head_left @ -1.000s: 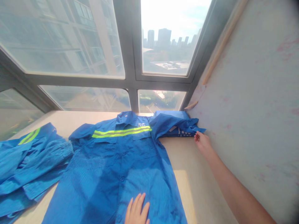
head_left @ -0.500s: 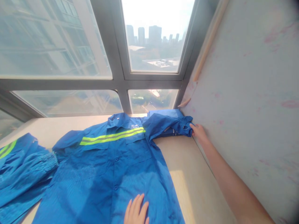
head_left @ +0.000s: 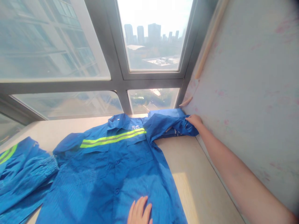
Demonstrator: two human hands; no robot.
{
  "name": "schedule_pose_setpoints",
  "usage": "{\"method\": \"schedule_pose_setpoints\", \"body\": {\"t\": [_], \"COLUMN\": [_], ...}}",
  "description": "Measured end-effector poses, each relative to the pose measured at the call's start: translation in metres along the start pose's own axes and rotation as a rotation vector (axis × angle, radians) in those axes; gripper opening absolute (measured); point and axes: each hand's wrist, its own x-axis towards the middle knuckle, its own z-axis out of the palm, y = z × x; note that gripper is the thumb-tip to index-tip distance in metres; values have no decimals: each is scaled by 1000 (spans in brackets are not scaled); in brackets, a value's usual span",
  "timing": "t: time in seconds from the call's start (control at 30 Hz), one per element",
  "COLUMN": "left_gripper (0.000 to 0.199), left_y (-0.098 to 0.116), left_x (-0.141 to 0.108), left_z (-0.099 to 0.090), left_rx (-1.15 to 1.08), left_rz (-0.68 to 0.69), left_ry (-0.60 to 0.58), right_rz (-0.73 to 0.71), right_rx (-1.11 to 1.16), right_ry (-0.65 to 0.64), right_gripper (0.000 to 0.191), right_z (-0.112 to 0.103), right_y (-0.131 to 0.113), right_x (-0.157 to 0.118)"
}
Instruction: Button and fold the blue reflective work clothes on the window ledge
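A blue work jacket [head_left: 98, 174] with a yellow-green and grey reflective stripe lies front up, its collar toward the window. My left hand [head_left: 140, 211] rests flat on the lower front, fingers stretched out and slightly apart, the wrist out of view. At the far right, my right hand [head_left: 195, 120] is closed on the upper edge of the sleeve [head_left: 163, 126], near its cuff end against the wall. The sleeve is bunched, with white marks or threads showing on it.
Another blue garment [head_left: 21, 180] with an elastic gathered edge lies at the left, touching the jacket. Both rest on a pale sill [head_left: 179, 152]. Grey window frames [head_left: 149, 81] stand behind it. A patterned wall [head_left: 252, 102] with a peeling edge borders the right side.
My right hand has shifted along the sleeve end to its upper edge, and the cuff sits slightly farther right. My left hand stays flat on the jacket.
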Motion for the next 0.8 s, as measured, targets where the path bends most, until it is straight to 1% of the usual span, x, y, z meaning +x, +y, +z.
{"method": "schedule_pose_setpoints", "body": {"t": [0.1,0.17,0.23,0.33,0.4,0.5,0.57,0.6,0.7,0.77,0.8], "left_gripper": [39,36,35,36,38,37,36,35,35,37,39], "left_y": [3,7,11,16,19,23,23,22,14,3,-3], "left_x": [9,15,21,28,32,42,53,59,85,105,114], "left_z": [-5,-10,-15,-22,-26,-33,-37,-40,-52,-63,-68], "left_rx": [-59,-87,-120,-205,-291,-479,-646,-743,-1101,-1399,-1560], "left_rz": [-35,-66,-107,-180,-235,-360,-485,-555,-772,-912,-972], "left_ry": [12,23,19,-18,-52,-118,-170,-196,-232,-187,-135], "right_rz": [-10,-27,-81,-203,-279,-453,-564,-597,-692,-789,-847], "right_rx": [-48,-62,-60,-37,-32,-21,9,40,192,316,370], "right_ry": [94,194,349,614,704,750,771,781,779,749,717], "right_gripper": [21,27,29,27,29,30,28,28,24,22,23], "right_z": [-14,-33,-59,-108,-141,-183,-203,-210,-225,-230,-230], "right_y": [-12,-22,-35,-60,-80,-111,-129,-136,-152,-162,-168], "right_x": [-8,-11,-12,-14,-19,-34,-49,-58,-91,-122,-141]}}
